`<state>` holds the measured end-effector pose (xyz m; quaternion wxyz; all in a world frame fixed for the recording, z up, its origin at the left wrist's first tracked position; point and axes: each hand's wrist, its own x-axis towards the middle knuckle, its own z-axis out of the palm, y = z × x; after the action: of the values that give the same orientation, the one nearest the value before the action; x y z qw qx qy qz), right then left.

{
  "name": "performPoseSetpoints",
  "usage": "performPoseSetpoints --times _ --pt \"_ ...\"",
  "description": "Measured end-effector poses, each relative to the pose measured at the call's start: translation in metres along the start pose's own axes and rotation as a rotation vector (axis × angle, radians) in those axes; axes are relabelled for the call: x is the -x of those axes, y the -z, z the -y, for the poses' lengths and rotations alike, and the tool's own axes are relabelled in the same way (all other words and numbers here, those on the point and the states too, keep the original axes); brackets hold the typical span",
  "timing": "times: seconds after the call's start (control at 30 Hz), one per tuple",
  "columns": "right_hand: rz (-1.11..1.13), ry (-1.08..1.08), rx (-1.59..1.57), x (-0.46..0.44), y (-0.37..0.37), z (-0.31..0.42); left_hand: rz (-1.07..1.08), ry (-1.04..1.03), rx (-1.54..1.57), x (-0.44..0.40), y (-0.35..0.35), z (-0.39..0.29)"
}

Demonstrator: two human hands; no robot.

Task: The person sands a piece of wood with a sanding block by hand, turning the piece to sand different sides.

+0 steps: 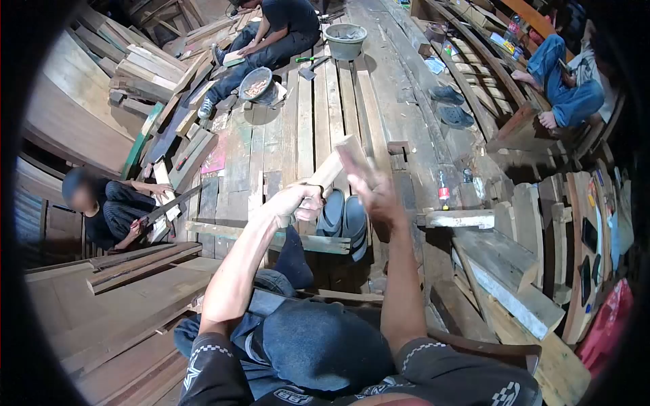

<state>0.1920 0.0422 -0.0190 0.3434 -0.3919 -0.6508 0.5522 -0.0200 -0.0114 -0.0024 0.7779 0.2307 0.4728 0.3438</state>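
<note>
Seen from a camera on the wearer's head, two bare arms reach forward over a plank floor [271,143]. The left hand [299,202] has its fingers curled firmly around a pale stick [328,170], which slants up and away from the lap, near the middle of the view. The right hand [378,197] is blurred beside the stick's far end, against a brown surface; whether its fingers grip or only press cannot be told. Beneath the hands, a pair of slippers [355,220] sits by a crosswise board [267,237]. Farther ahead are a hatchet [313,69], a bowl [257,88] of pale bits and a bucket [345,46]. A red-labelled bottle [443,189] stands right of the right hand. At far left, a seated person [112,210] holds a saw [172,205] beside a light board; at top left, another person [288,24] sits low on the planks. At upper right, a third person's jeans [575,98] and bare feet show beyond dark sandals [455,117].
</note>
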Motion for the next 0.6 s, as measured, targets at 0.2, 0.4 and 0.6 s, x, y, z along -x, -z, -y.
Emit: performPoseSetpoints --times 0.2,0.4,0.6 --pt "-0.057 0.186 0.082 -0.003 -0.008 -0.021 0.039 -0.034 0.047 0.003 -0.002 -0.003" --pt "-0.136 0.018 0.207 -0.004 0.012 -0.023 -0.050 0.032 -0.039 -0.006 0.004 0.002" --pt "-0.293 -0.140 0.135 -0.006 0.008 -0.018 -0.094 -0.069 0.059 -0.013 0.019 0.005"
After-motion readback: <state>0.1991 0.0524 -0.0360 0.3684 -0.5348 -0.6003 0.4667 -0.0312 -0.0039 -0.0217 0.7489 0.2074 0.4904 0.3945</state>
